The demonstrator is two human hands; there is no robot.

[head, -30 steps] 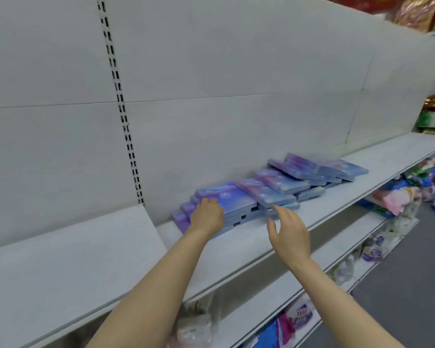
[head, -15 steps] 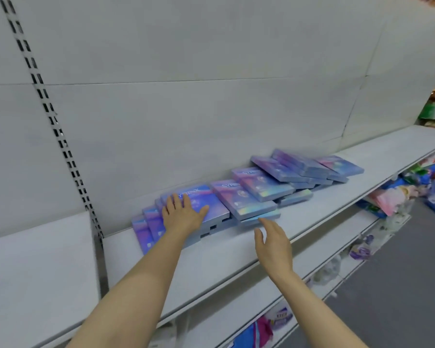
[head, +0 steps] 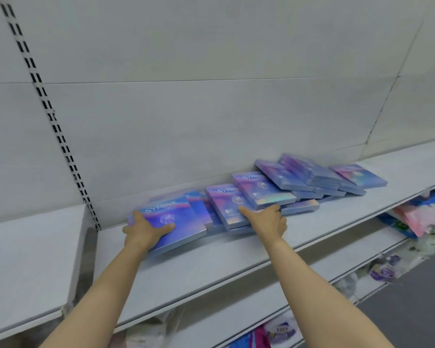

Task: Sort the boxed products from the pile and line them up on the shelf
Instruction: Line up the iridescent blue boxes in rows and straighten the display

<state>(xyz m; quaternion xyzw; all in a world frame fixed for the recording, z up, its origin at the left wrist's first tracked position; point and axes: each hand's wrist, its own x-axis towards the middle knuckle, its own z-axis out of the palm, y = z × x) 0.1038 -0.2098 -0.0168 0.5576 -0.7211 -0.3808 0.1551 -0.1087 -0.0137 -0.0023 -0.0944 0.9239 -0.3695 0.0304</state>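
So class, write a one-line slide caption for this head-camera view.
Left hand grips the nearest purple box while the right hand reaches the toppled row on the white shelf.

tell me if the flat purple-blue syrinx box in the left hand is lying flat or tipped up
Tipped up. The flat purple-blue SYRINX box slants against the boxes behind; the left hand grips its near-left corner on the white shelf.

From my feed the light was bright, even and cool, falling from overhead, with only soft shadows under the boxes (head: 274, 194) and beneath the shelf (head: 236, 262). Holographic strips on the box faces threw small glints. The wide lens bowed the slotted upright (head: 48, 106) and panel seams, and the goods on the lower shelves at the right edge were smeared and out of focus
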